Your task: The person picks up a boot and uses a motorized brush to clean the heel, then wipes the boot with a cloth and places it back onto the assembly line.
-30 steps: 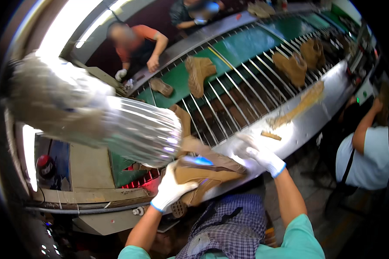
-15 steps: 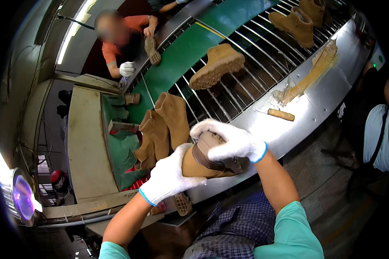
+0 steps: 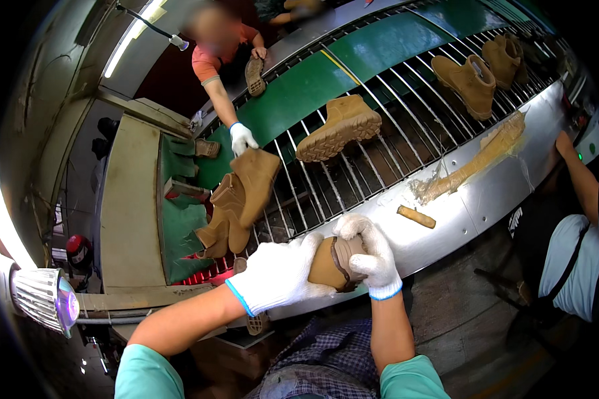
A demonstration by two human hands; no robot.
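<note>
Both gloved hands are clamping one tan boot (image 3: 331, 263): the left hand (image 3: 277, 274) is wrapping its left end, the right hand (image 3: 369, 256) its right, long axis lying crosswise between them, beside the metal ledge (image 3: 472, 193).

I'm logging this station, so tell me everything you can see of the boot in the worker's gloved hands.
The boot is tan, suede-like, with a darker band across it. The left hand and the right hand, both in white knit gloves, clasp it at the near edge of the metal conveyor rim. Most is hidden; sole not visible.
</note>
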